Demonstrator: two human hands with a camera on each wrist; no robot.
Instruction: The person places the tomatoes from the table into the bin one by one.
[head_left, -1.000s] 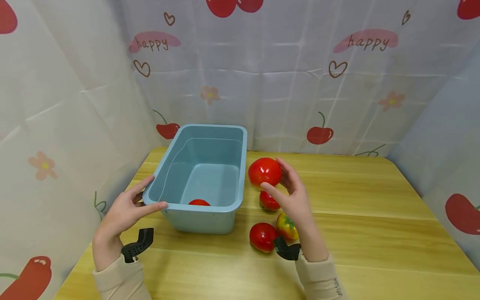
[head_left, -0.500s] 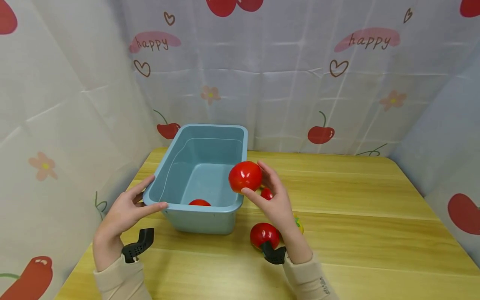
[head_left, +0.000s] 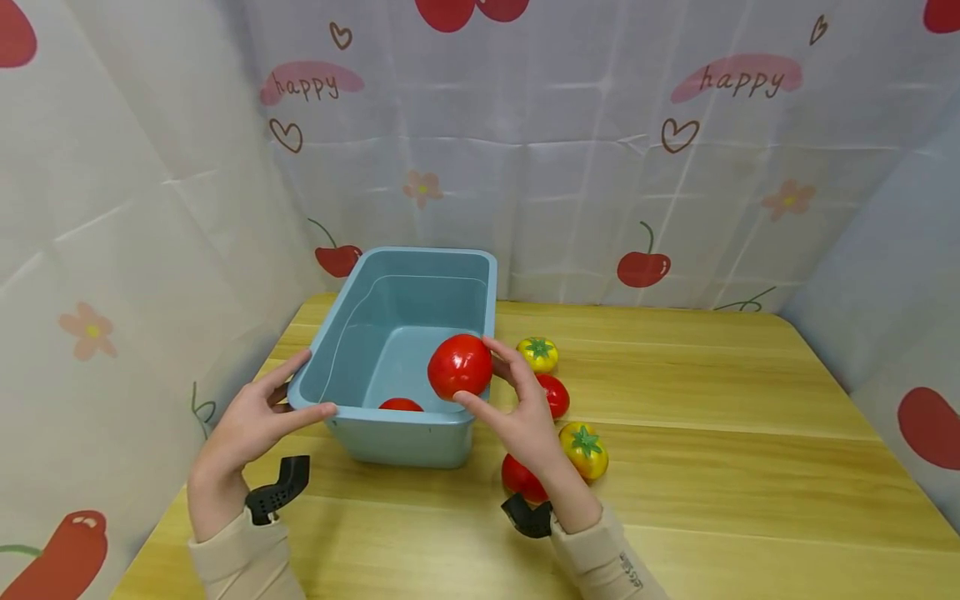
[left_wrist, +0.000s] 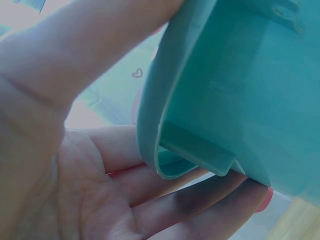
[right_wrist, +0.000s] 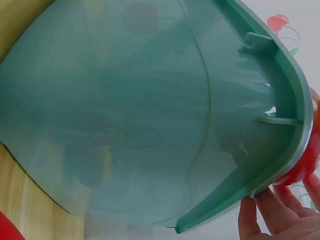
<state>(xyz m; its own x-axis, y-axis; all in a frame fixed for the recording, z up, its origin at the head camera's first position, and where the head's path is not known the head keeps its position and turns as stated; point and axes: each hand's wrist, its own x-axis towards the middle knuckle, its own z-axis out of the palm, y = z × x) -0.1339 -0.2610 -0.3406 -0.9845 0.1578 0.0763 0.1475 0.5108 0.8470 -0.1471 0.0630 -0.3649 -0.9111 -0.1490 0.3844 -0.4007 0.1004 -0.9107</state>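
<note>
A light blue plastic bin (head_left: 405, 446) stands on the wooden table, left of centre. My left hand (head_left: 242, 427) holds its near left corner, thumb on the front rim, fingers along the left side under the lip. Above the near right part of the bin, my right hand (head_left: 525, 421) grips a shiny red tomato (head_left: 460, 367) between thumb and fingers. In the right wrist view, that tomato (right_wrist: 304, 160) is partly hidden behind the bin's rim (right_wrist: 301, 120). Another red tomato (head_left: 400, 405) lies inside, mostly hidden by the front wall.
Right of the bin lie a yellow tomato (head_left: 538, 354) with a green top, a red one (head_left: 553, 397), a yellow-red one (head_left: 585, 452), and another red one (head_left: 522, 477) partly behind my right wrist. A printed curtain (head_left: 570, 183) encloses the table (head_left: 750, 467) at back and sides.
My right hand has carried the red tomato leftward from beside the bin to above its near right part, uncovering the yellow tomato behind. The left hand stays on the corner.
</note>
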